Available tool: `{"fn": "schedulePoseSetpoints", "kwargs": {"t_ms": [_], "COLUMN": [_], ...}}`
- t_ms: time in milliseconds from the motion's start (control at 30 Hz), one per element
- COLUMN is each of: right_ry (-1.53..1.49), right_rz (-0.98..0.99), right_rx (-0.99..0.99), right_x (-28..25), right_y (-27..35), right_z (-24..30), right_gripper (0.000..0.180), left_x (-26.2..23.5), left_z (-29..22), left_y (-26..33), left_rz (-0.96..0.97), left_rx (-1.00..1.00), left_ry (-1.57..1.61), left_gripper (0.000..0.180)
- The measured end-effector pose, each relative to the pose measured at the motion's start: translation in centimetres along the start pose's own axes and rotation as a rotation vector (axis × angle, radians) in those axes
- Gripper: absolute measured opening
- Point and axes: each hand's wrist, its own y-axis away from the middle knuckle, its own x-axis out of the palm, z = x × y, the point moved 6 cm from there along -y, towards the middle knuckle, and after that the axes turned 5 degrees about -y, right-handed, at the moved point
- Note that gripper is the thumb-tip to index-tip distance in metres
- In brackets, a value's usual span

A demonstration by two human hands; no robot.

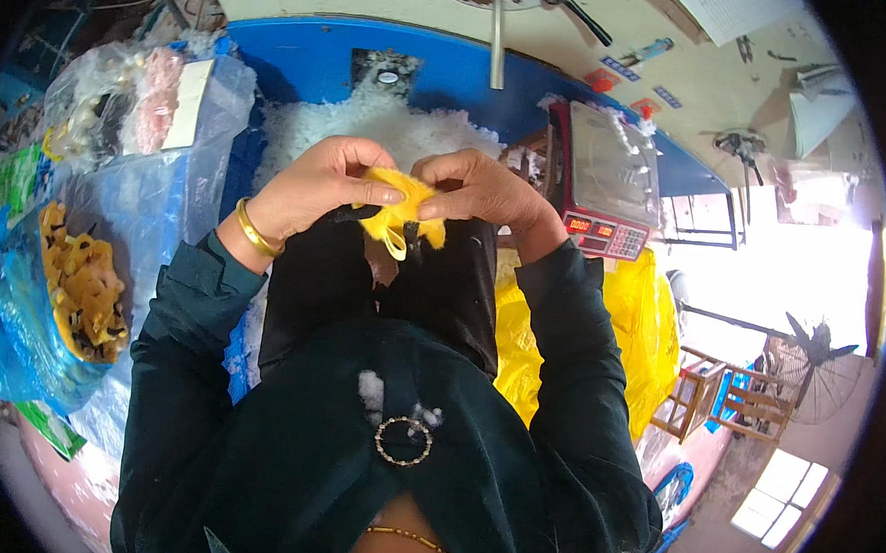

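Note:
Above my lap, both hands grip a small yellow plush piece [401, 206] with black parts and a pale yellow loop hanging from its lower edge. My left hand [333, 186] pinches its left side between thumb and fingers. On the other side, the thumb and fingers of my right hand [472, 193] close on the plush. Parts of the piece are hidden behind the fingers. White fluffy stuffing [310, 134] lies in a heap just beyond my hands.
To the left, a blue plastic bag [11, 304] holds several yellow and black plush pieces [84, 288]. A red digital scale [605, 235] stands at right, above a yellow plastic bag [646, 327]. Clear plastic bags [222, 105] lie at upper left. A standing fan [814, 371] is farther right.

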Motion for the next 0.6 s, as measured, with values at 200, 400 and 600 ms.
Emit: {"fn": "schedulePoseSetpoints", "kwargs": {"t_ms": [200,400,600], "right_ry": [0.752,1.197,1.292], "right_rz": [-0.402,-0.862,-1.003], "right_rx": [-0.290,-0.337,-0.302], "right_x": [-2.3,-7.1,-8.6], "right_y": [4.2,5.8,5.6], "right_z": [3.9,6.6,7.4], "right_gripper": [0.015,0.016,0.016], "left_x": [3.3,1.7,3.3], "left_z": [-0.3,-6.2,-9.0], "left_y": [-3.9,-9.0,-9.7], "left_rz": [0.210,-0.171,-0.477], "left_rx": [-0.022,0.521,0.745], "left_ry": [-0.122,-0.791,-1.274], "left_gripper": [0.018,0.016,0.020]}}
